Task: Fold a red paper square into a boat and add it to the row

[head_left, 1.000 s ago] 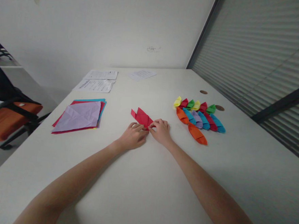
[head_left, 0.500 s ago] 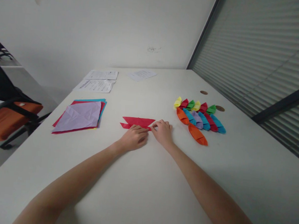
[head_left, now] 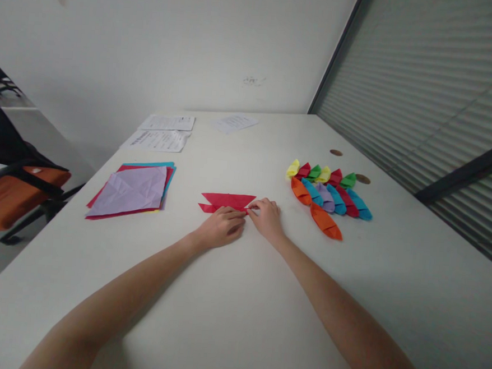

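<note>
A red sheet of origami paper (head_left: 228, 200), folded into a long strip with pointed ends, lies flat in the middle of the table. My left hand (head_left: 223, 227) rests on its near edge, fingers curled together and pressing it down. At the paper's right end, my right hand (head_left: 268, 217) pinches the near corner between thumb and forefinger. The fingertips of both hands almost meet there. Part of the near fold is hidden under my left fingers.
Left on the white table (head_left: 237, 313) lies a stack of coloured paper squares (head_left: 134, 191), lilac on top. Several folded paper pieces (head_left: 327, 196) stand in rows to the right. Printed sheets (head_left: 161, 133) lie at the back left. An orange chair (head_left: 22, 194) is beyond the left edge.
Both hands keep nearly the same places on the red paper. My right fingers shift very slightly at its right corner.
</note>
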`<state>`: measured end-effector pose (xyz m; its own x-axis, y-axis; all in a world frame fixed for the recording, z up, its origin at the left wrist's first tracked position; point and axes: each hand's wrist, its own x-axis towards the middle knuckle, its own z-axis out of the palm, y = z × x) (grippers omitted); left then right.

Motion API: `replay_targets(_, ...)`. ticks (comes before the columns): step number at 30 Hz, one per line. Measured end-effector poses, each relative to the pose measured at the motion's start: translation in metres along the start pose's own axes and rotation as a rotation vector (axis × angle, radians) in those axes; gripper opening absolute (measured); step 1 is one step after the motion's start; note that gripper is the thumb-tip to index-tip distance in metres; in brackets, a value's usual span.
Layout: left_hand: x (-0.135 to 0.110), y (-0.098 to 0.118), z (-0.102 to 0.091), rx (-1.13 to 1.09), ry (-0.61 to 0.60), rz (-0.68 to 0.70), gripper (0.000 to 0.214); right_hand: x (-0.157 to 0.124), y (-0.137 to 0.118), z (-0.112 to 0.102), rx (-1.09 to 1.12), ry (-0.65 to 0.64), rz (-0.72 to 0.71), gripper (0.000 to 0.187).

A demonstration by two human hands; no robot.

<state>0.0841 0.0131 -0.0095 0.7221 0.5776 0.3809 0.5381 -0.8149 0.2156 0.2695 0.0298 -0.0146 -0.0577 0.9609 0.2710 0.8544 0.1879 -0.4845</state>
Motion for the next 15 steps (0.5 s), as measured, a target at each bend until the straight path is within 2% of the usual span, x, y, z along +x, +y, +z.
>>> replay_targets(4,-0.0002,-0.0001,-0.0001,0.001,0.0,-0.003,0.024,0.0013,-0.0001,0.0015,0.047,-0.004,-0.008,0.007)
replay_targets(9,0.0004,0.002,-0.0027,0.02,-0.029,-0.03,0.025,0.0032,0.0008,0.0036,0.102,-0.026,0.044,0.017)
replay_targets(15,0.0019,0.0034,-0.0044,0.019,-0.047,-0.056,0.031,0.0045,-0.0006,0.0023,0.2,-0.048,0.097,0.011)
